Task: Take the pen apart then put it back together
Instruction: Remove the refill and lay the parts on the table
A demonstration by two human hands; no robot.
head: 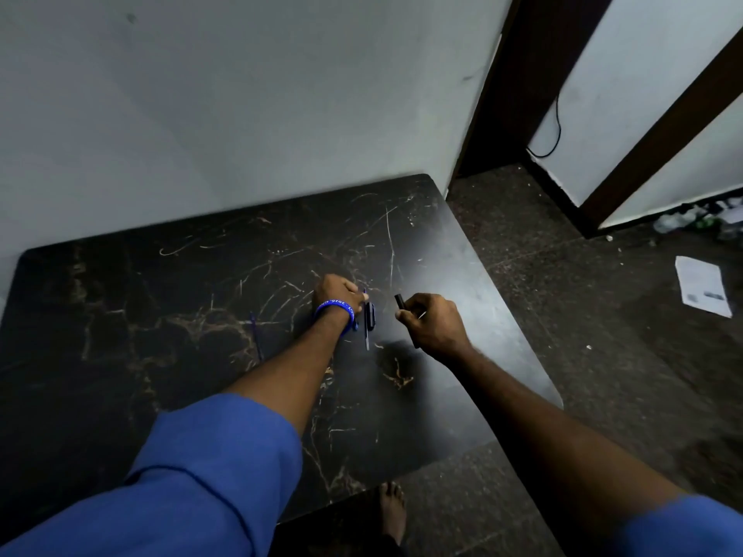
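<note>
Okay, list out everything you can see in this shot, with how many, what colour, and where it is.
Table: one, black marble pattern with gold veins, against the wall.
Pen barrel: one, dark, held in the right hand.
Pen cap: one, dark with clip, on the table between the hands.
Refill: one, thin, lying beside the cap, partly under the left hand.
Blue stick: one, thin, on the table left of the left forearm; too small to identify.
Paper sheet: one, white, on the floor at right.
Cable: one, black, hanging on the wall by the door frame.
Wristband: one, blue, left wrist.
Left hand: on the table.
Right hand: gripping the barrel.
Foot: one, bare, below the table edge.
</note>
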